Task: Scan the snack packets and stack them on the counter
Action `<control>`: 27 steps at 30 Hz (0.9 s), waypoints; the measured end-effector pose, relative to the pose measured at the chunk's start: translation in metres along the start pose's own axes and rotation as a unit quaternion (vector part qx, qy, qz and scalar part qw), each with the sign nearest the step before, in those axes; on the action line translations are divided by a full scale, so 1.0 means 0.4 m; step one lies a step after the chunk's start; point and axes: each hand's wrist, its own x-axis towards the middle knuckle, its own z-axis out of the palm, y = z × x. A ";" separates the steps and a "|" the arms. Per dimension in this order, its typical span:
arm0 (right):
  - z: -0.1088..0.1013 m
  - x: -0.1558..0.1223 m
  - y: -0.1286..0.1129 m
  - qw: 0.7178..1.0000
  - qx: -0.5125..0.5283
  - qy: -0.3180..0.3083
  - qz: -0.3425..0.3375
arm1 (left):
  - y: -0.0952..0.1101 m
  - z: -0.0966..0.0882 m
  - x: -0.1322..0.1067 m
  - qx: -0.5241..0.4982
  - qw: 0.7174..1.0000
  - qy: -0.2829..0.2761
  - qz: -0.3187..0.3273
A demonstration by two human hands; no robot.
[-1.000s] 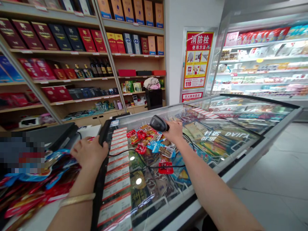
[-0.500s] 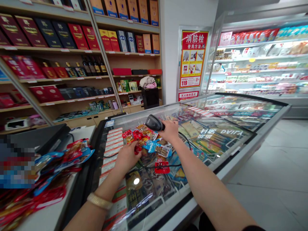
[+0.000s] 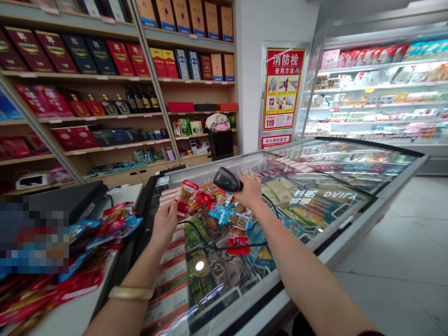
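Note:
My right hand is closed round the handle of a black barcode scanner, whose head points left over a heap of snack packets lying on the glass lid of a chest freezer. My left hand pinches a red and orange snack packet and holds it raised just left of the scanner's head. The scanner's black cable trails across the glass below the heap.
A white counter at the left carries a pile of red and blue packets and a dark screen. Shelves of boxed goods fill the back wall. An open chiller stands at the right, with bare floor beside the freezer.
My left hand went from the counter's edge to the heap, took a red packet and lifted it up to the left of the scanner. The right hand with the scanner barely moved.

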 end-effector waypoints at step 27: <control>-0.003 -0.029 -0.085 0.968 -0.002 -0.130 -0.214 | 0.039 -0.070 0.013 0.178 0.967 0.170 0.065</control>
